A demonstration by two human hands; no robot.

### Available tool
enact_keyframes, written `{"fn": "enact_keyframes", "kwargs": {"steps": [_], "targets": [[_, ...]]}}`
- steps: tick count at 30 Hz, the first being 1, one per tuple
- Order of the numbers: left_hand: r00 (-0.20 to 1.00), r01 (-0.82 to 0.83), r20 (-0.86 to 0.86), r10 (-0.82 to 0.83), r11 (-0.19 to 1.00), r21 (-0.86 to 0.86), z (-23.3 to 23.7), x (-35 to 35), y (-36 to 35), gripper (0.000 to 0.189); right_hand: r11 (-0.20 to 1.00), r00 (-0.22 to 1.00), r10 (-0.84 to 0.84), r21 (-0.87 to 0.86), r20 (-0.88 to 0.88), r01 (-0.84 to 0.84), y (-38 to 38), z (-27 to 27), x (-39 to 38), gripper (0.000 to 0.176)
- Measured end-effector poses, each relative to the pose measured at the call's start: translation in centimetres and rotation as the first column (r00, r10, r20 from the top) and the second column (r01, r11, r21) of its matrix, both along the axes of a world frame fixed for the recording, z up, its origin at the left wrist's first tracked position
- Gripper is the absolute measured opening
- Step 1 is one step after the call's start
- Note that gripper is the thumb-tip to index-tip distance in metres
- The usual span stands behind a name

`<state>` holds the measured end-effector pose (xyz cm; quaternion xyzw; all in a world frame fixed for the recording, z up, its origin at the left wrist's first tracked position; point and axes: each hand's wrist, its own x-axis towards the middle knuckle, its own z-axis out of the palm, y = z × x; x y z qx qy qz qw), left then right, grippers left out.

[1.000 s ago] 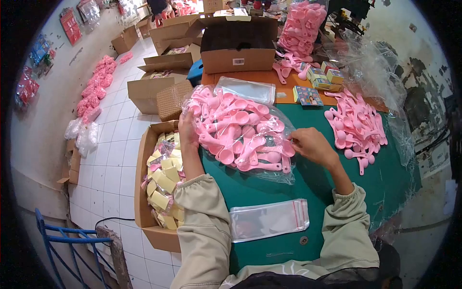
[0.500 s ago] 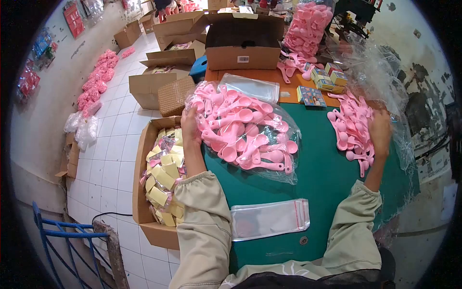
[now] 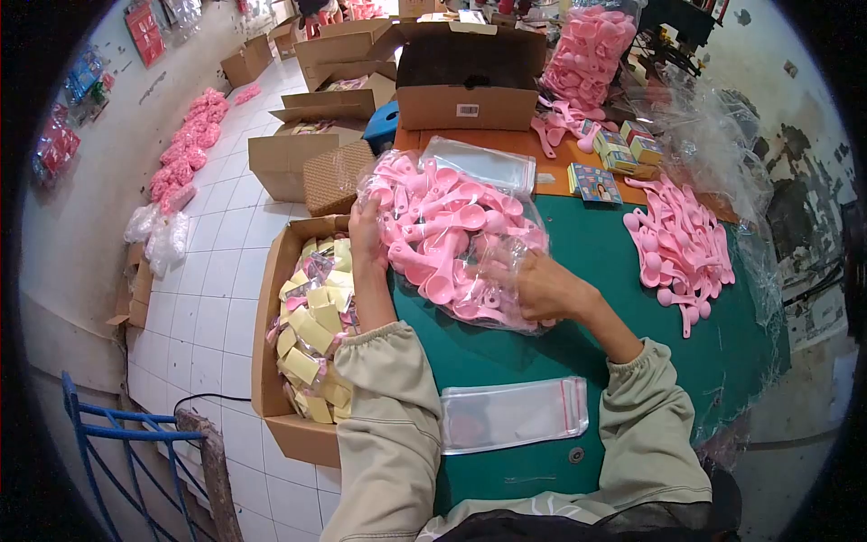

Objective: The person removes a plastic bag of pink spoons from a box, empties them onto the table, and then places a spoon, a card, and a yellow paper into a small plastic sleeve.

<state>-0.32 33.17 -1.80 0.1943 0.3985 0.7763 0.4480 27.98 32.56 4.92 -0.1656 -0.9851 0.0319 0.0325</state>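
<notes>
A clear plastic bag of pink measuring spoons (image 3: 452, 217) lies on the green table top. My left hand (image 3: 366, 242) is closed on the bag's left side, its fingertips partly hidden by the plastic. At the bag's right side my right hand (image 3: 549, 287) has its fingers bent and closed on the plastic, against the spoons. Apart from both hands, a loose pile of pink measuring spoons (image 3: 682, 239) sits to the right. Nearer my body lies a stack of clear flat plastic sleeves (image 3: 515, 415).
Left of the table stands a carton (image 3: 271, 361) full of small packets with yellow cards. An open brown box (image 3: 470, 104) stands at the back, beside another bulging spoon bag (image 3: 591, 54). Small card stacks (image 3: 596, 183) and crumpled clear plastic (image 3: 713, 135) are at the right rear.
My right hand has moved left from the loose spoon pile to the bag's right side, where the plastic is now drawn in. My left hand stays on the bag's left side.
</notes>
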Motion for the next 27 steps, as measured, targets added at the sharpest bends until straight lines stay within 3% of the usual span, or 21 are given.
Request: {"fn": "enact_keyframes", "kwargs": {"steps": [3, 6, 12, 15, 18, 21, 24, 27], "targets": [[1.0, 0.001, -0.002, -0.001, 1.0, -0.007, 0.2, 0.2, 0.0, 0.033, 0.963, 0.99, -0.116, -0.233, 0.083, 0.133, 0.0, -0.2, -0.4, 0.06], [1.0, 0.009, -0.002, -0.009, 1.0, -0.005, -0.1, 0.0, 0.0, 0.033, 0.993, 0.989, -0.011, -0.119, -0.147, -0.006, 0.2, -0.8, -0.1, 0.053], [1.0, 0.003, -0.013, -0.003, 1.0, 0.003, -0.4, -0.1, 0.2, 0.036, 0.998, 0.969, -0.067, -0.031, -0.239, 0.062, -0.7, -1.6, 0.2, 0.05], [1.0, -0.01, -0.023, 0.009, 1.0, -0.016, 0.3, 0.5, -0.3, 0.036, 0.975, 0.966, -0.206, -0.116, -0.155, 0.189, -1.0, -1.2, 0.1, 0.05], [1.0, -0.014, -0.026, 0.013, 1.0, -0.017, 0.3, 0.2, 0.0, 0.036, 0.965, 0.96, -0.229, -0.17, -0.164, 0.201, -0.9, 0.5, 0.3, 0.038], [1.0, -0.002, -0.026, 0.002, 1.0, 0.003, -0.5, -0.2, 0.2, 0.036, 0.962, 0.989, -0.034, -0.273, -0.143, -0.006, 0.9, 2.4, 1.7, 0.036], [1.0, 0.007, -0.012, -0.007, 1.0, 0.0, -0.5, -0.3, 0.2, 0.038, 0.872, 0.969, -0.22, -0.467, -0.111, 0.145, 2.2, 4.3, 4.2, 0.021], [0.999, 0.036, 0.019, -0.036, 0.999, 0.006, -0.2, -0.2, 0.0, 0.039, 0.803, 0.953, -0.244, -0.588, -0.177, 0.097, 2.9, 6.4, 6.3, 0.022]]}}
